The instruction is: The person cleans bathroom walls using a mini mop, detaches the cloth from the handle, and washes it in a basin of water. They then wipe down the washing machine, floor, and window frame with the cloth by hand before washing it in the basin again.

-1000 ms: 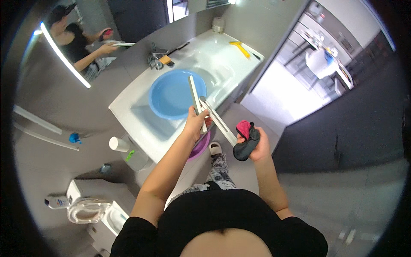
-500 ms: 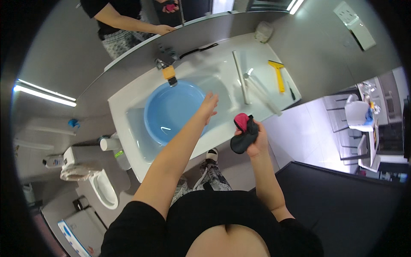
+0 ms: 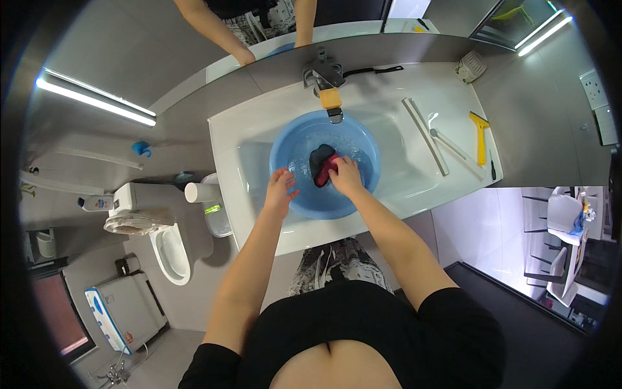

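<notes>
A light blue round basin (image 3: 370, 139) stands in the white sink, with rippling water in it. In the water lies a soft cloth item (image 3: 321, 157), black outside with pinkish-red parts; its exact kind does not show. My right hand (image 3: 346, 176) reaches over the basin's near right side, its fingers closed on the red part. By the near left rim is my left hand (image 3: 280, 192), fingers spread and holding nothing. Above the basin's far side hangs the tap (image 3: 331, 100), which has a yellow-orange piece around its spout.
Right of the basin, pale strips (image 3: 426, 137) lie across the sink. A yellow squeegee (image 3: 480, 139) and a small dark tool (image 3: 492, 167) rest at its right edge. A black-handled tool (image 3: 374, 70) lies behind the tap. To the left are a white cup (image 3: 202, 192) and a toilet (image 3: 171, 254).
My right hand has carried the cloth item from right of the sink into the basin. My left hand has drawn back to the near left rim. The head view has shifted.
</notes>
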Available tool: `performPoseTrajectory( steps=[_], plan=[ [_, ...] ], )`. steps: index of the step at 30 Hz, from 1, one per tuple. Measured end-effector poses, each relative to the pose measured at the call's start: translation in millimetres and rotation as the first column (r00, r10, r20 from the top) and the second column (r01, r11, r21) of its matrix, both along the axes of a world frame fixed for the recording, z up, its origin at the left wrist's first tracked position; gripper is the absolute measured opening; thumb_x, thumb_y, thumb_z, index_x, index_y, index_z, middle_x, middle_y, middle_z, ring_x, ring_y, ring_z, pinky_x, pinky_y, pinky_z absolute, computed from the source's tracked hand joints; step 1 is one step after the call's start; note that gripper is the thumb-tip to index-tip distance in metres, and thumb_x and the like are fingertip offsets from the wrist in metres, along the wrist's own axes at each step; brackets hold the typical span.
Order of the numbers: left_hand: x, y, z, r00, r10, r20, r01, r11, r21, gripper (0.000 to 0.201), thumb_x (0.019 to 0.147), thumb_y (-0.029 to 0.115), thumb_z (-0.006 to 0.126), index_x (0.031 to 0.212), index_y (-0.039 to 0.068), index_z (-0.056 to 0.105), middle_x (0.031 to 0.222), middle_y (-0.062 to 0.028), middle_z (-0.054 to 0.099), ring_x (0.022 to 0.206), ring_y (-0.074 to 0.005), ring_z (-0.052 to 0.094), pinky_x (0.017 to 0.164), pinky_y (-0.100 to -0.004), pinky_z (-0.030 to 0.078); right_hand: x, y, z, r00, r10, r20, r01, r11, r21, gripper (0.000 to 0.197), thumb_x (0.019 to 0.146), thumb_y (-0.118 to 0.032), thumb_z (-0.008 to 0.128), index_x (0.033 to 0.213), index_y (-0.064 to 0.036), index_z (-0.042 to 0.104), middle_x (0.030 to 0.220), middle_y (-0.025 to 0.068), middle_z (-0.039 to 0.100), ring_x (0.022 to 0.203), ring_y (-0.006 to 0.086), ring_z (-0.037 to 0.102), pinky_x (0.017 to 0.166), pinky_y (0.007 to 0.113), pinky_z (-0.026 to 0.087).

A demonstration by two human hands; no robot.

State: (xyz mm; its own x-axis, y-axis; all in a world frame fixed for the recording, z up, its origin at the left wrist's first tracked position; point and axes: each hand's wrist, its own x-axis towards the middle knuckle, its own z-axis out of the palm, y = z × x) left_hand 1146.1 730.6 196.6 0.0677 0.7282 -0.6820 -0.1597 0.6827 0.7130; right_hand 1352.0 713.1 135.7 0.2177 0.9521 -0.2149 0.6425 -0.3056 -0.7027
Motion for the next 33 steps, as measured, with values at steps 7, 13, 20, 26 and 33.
performPoseTrajectory(
  steps=[7,13,20,26,33],
  plan=[
    [14,9,-50,0.981,-0.196,0.01,0.196,0.981,-0.006,0.036,0.095,0.027,0.054,0.126,0.008,0.05,0.128,-0.0088,0.05,0.119,-0.026,0.046,0.092,-0.0455,0.043,4,13,-25,0.685,0.684,0.25,-0.553,0.712,-0.433,0.035,0.08,-0.025,0.066,0.113,-0.0166,0.061,0.121,0.0096,0.053,0.117,0.0316,0.048,0.093,0.05,0.042],
    [18,13,-84,0.445,-0.663,-0.602,0.851,0.523,0.052,0.047,0.078,0.005,0.059,0.125,0.009,0.056,0.133,-0.0144,0.05,0.117,-0.0317,0.051,0.096,-0.0437,0.043,-17,15,-20,0.457,0.775,0.436,-0.673,0.622,-0.4,0.039,0.076,-0.032,0.068,0.112,-0.0184,0.063,0.12,0.007,0.051,0.118,0.0265,0.044,0.095,0.047,0.037],
    [61,26,-57,-0.167,-0.406,-0.899,0.918,0.269,-0.292,0.048,0.078,0.006,0.06,0.124,0.014,0.052,0.132,-0.0154,0.048,0.116,-0.0335,0.053,0.091,-0.0481,0.047,22,30,-8,0.488,0.572,0.66,-0.616,0.761,-0.203,0.022,0.085,-0.019,0.054,0.094,-0.0089,0.07,0.112,0.01,0.058,0.11,0.0269,0.049,0.094,0.05,0.037],
    [81,16,-52,-0.048,-0.419,-0.907,0.821,0.501,-0.275,0.028,0.085,0.014,0.054,0.113,0.013,0.055,0.116,-0.0129,0.054,0.111,-0.0301,0.054,0.083,-0.0451,0.05,27,10,-7,0.544,0.771,0.332,-0.68,0.637,-0.364,0.029,0.084,-0.02,0.057,0.109,-0.0069,0.061,0.117,0.0122,0.058,0.112,0.0276,0.053,0.096,0.043,0.042],
    [71,-1,-73,-0.217,-0.214,-0.952,0.936,0.233,-0.265,0.02,0.084,0.017,0.055,0.1,0.012,0.066,0.114,-0.009,0.055,0.112,-0.0271,0.051,0.09,-0.0419,0.045,39,24,-22,0.36,0.878,0.316,-0.672,0.479,-0.564,0.029,0.084,-0.017,0.056,0.112,-0.0166,0.064,0.109,0.0077,0.066,0.114,0.0278,0.056,0.093,0.052,0.039]
  ],
)
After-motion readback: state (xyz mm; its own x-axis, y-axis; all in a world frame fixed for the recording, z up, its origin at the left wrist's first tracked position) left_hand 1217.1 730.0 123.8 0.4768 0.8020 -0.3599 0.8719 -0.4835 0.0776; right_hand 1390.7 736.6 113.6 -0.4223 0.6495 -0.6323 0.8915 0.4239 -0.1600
